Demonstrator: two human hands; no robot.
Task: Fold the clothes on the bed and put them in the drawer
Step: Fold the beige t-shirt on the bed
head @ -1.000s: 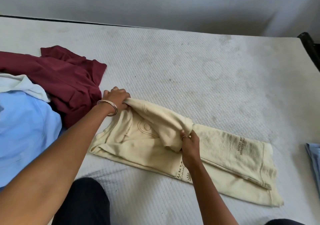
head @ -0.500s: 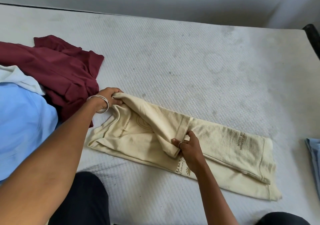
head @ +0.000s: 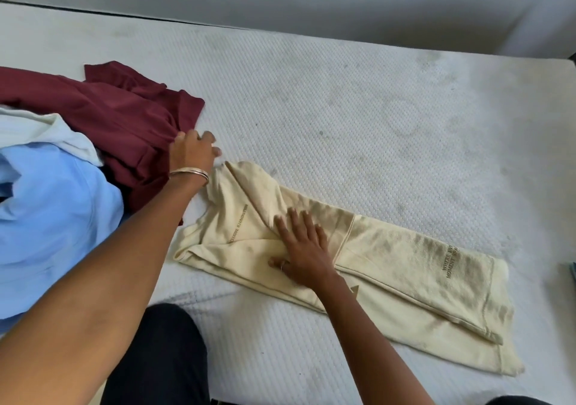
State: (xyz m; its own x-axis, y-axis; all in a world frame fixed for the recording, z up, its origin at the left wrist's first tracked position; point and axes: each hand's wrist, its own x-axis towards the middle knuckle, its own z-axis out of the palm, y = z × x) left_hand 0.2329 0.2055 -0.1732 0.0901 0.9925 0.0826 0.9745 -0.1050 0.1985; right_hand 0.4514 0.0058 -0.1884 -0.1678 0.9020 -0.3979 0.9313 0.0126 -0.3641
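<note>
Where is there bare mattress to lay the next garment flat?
Bare mattress lies between the wall and the cream sweatshirt, right of the maroon garment. The left is crowded: maroon garment, light blue garment, left hand.

A garment (head: 389,267) lies on the mattress (head: 343,108), right of the clothes pile (head: 93,155).

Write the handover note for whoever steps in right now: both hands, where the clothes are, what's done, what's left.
Right hand: flat, fingers spread, pressing the folded-in part of the cream sweatshirt on the mattress.
Left hand: no grip, relaxed at the edge of the maroon garment, just off the sweatshirt's top corner.
Light blue garment and a pale one lie heaped on the left, unfolded.
Done: sweatshirt folded into a long strip.
Left: finish folding it, fold the rest, put everything away. No drawer in view.
</note>
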